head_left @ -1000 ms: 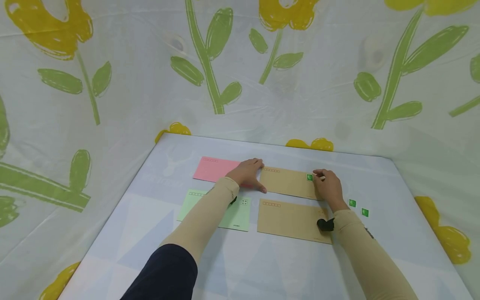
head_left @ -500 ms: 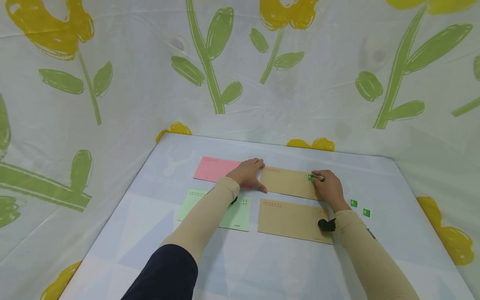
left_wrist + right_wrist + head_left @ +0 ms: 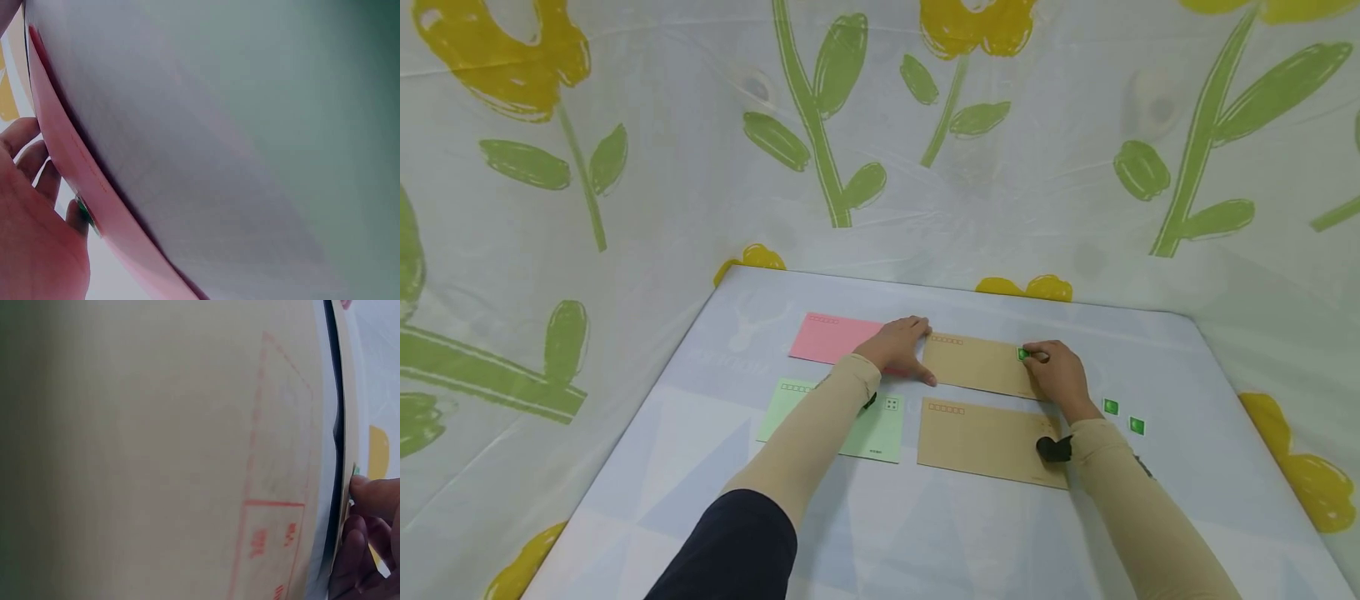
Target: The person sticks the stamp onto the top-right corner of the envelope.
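My right hand [image 3: 1060, 379] pinches a small green stamp [image 3: 1022, 354] at the upper right corner of the far brown envelope [image 3: 973, 362]. In the right wrist view the stamp [image 3: 356, 469] shows as a sliver by the fingertip. Spread out, my left hand [image 3: 897, 346] rests over the right part of the pink envelope [image 3: 823, 340], its fingers and thumb near the brown envelope's left edge. The left wrist view shows a green stamp [image 3: 87, 214] on the pink envelope, by a finger of the left hand [image 3: 37, 231].
Nearer me lie a light green envelope [image 3: 880, 429], partly under my left forearm, and a second brown envelope [image 3: 977, 437], partly under my right wrist. Two loose green stamps, one [image 3: 1111, 407] left of the other [image 3: 1137, 426], lie right of the envelopes on the pale table [image 3: 925, 542].
The fingers of my right hand have come over the green stamp, which now shows less and sits at the envelope's corner. My left hand stays in place.
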The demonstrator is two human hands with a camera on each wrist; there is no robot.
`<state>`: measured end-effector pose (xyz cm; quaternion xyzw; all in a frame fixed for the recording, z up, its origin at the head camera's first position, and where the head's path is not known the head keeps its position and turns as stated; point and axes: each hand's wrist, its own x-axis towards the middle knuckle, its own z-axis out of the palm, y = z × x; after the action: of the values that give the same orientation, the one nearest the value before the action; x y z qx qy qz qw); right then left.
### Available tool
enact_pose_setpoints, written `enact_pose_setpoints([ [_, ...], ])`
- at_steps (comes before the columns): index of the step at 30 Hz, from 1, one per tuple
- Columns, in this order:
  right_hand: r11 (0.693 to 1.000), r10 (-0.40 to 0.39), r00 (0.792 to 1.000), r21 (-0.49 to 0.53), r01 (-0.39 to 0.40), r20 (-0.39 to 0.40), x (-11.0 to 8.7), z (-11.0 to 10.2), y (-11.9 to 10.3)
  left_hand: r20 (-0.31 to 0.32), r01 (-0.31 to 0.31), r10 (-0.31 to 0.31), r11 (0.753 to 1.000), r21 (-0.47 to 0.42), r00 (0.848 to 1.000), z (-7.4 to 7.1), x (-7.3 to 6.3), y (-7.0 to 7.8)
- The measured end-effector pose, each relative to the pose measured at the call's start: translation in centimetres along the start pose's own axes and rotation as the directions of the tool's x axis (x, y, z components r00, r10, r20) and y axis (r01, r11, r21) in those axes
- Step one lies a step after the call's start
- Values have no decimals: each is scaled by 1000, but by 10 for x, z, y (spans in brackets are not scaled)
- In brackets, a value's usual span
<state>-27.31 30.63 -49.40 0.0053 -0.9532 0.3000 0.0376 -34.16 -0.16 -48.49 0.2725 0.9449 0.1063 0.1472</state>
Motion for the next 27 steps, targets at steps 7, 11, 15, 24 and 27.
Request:
enact_pose_setpoints([
  [7, 1000, 0, 1000, -2, 0, 10, 0, -1, -3, -2, -10, 10, 1000, 11, 1000, 1, 1, -1],
  [11, 1000, 4, 1000, 1, -4, 16, 0, -2, -4, -1, -13, 13, 1000, 13, 1000, 0, 1, 0],
  [15, 1000, 7, 1000, -6, -6, 16, 1, 0, -3, 0, -16, 16, 1000, 21, 1000, -1, 1, 0],
  [24, 1000, 2, 1000, -6, -2, 16, 1, 1, -2, 2, -6, 6, 1000, 18, 1000, 1, 2, 0],
  [27, 1000, 3, 1000, 0, -3, 18, 1, 1, -2, -2, -7, 7, 1000, 8, 1000, 1, 2, 0],
])
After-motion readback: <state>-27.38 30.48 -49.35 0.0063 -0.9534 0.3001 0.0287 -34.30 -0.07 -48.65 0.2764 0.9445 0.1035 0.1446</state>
